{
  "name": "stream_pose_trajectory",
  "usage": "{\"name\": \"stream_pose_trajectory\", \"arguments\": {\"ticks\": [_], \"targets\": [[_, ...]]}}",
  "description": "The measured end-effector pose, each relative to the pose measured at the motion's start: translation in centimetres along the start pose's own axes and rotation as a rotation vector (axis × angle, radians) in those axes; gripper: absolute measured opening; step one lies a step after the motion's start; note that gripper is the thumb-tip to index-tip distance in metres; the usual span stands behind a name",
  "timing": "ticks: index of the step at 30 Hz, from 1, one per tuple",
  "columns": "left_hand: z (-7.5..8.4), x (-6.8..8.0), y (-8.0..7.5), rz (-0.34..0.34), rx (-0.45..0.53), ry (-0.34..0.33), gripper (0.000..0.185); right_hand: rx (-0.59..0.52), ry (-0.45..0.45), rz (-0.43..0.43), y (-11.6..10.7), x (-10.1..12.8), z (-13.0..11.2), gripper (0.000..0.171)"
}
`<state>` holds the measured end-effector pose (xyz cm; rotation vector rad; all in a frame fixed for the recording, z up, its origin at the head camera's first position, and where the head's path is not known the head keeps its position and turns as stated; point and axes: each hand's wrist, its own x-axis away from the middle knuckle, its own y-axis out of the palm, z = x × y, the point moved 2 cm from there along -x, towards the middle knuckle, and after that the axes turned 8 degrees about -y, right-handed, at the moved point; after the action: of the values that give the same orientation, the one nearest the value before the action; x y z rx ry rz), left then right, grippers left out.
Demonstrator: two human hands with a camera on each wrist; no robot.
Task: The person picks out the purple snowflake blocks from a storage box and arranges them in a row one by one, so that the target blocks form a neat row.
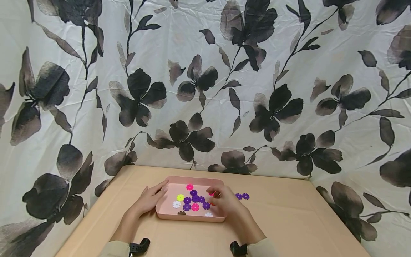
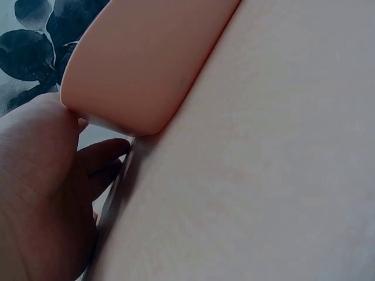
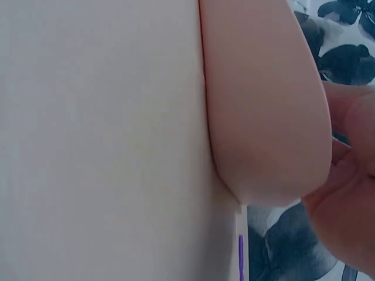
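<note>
Floral cloth, white with dark blooms, fills the background, running past the frame edges. Tan tabletop below, near edge cut off. Pink tray lies flat on it, long axis left to right across the person's front; right end partly hidden by a hand. Wrist views catch only its outer wall, contents out of sight there.

Left hand touches the tray's left end, fingers nearly straight; wrist view hides part of them behind the tray, can't tell how firmly they press. Right hand is over the right end, fingers bent; can't tell if the tips pinch anything. Sleeves cut off at the bottom, dark wrist devices beside them.

Flower pieces, mostly purple, lie flat mid-tray; round, so no long axis. Yellow piece and white piece sit at their left. Pinkish bits by the right fingertips mostly covered. Brown piece half hidden by the near wall. Two purple pieces lie on the table right of the tray, side by side in a left-right row.
</note>
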<state>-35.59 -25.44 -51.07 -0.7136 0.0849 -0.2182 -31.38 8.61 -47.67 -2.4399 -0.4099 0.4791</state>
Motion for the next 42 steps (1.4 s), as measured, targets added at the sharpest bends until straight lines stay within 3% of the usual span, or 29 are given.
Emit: {"name": "stream_pose_trajectory", "arguments": {"ticks": [11, 17, 32, 42], "targets": [[-0.1, 0.0, 0.1, 0.008, -0.004, 0.019, 0.057, 0.217, -0.013, -0.101, 2.0, -0.4, -0.5, 0.020], [-0.1, 0.0, 0.1, 0.008, -0.006, 0.018, 0.057, 0.331, -0.012, -0.111, 2.4, -0.4, -0.6, 0.020], [0.0, 0.1, 0.1, 0.005, -0.001, 0.019, 0.055, 0.326, -0.042, -0.088, 2.3, -0.1, -1.1, 0.013], [-0.3, -0.1, 0.2, 0.009, -0.001, 0.020, 0.056, 0.199, -0.027, -0.096, 1.8, 0.1, -1.0, 0.014]]}}
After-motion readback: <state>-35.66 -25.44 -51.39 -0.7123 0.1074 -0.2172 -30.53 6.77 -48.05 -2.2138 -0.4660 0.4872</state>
